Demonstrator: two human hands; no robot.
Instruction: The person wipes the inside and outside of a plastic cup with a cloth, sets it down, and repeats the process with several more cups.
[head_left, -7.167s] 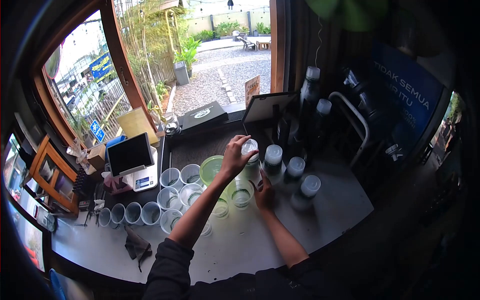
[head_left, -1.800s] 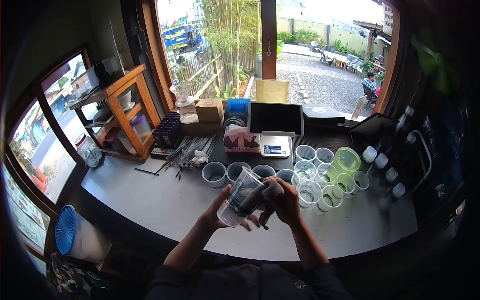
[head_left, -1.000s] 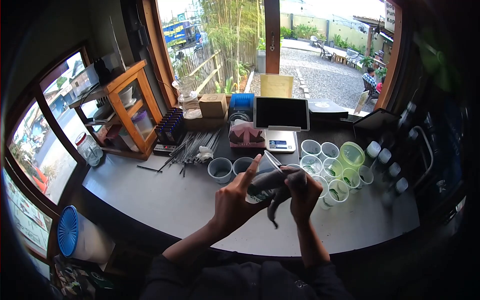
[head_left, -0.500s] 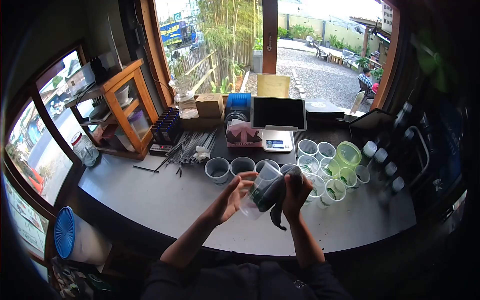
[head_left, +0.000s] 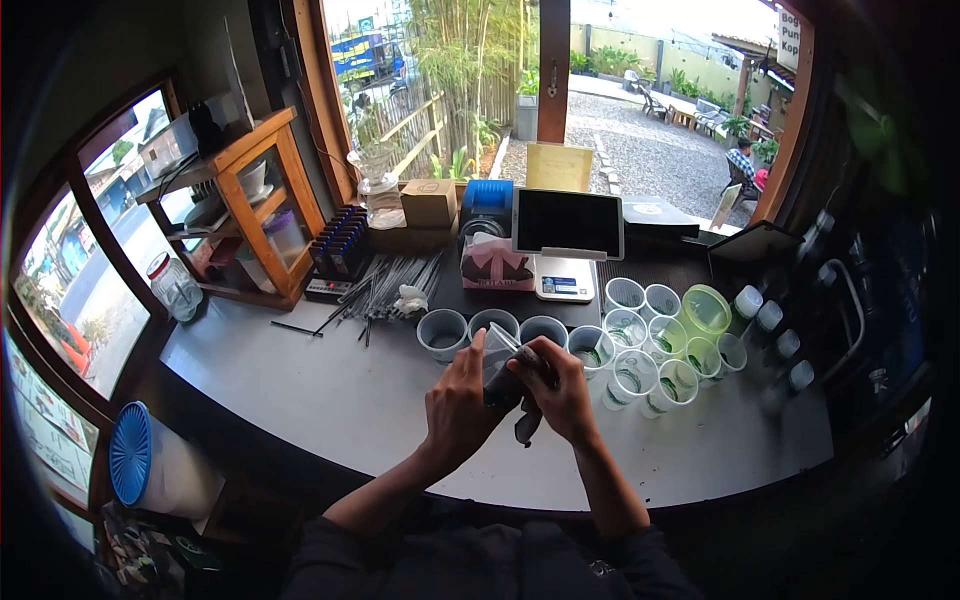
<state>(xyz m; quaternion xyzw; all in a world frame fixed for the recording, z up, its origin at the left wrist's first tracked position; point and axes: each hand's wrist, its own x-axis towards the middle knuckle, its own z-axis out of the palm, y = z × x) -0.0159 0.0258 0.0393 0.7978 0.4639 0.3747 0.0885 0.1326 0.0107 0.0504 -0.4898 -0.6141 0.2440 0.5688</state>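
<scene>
A clear plastic cup [head_left: 499, 345] is held tilted in front of my chest, above the grey counter. Wrapped round its left side are the fingers of my left hand [head_left: 461, 404]. My right hand [head_left: 558, 388] grips a dark cloth [head_left: 527, 372] at the cup's right side, and one end of the cloth hangs below. Just beyond my hands stands a row of open clear cups [head_left: 441, 334]. More clear cups with green print [head_left: 631, 376] are grouped to the right, beside a greenish container [head_left: 706, 310].
A tablet [head_left: 567, 224] stands behind the cups, near a pink tissue box [head_left: 497, 268]. Straws or sticks [head_left: 391, 285] lie left of it. Bottles [head_left: 787, 345] line the right side. A wooden cabinet [head_left: 272, 215] and a blue-lidded container [head_left: 131, 455] are at left.
My left hand has closed round the cup, and the cup with the cloth has shifted slightly left. The whole view has shifted a little.
</scene>
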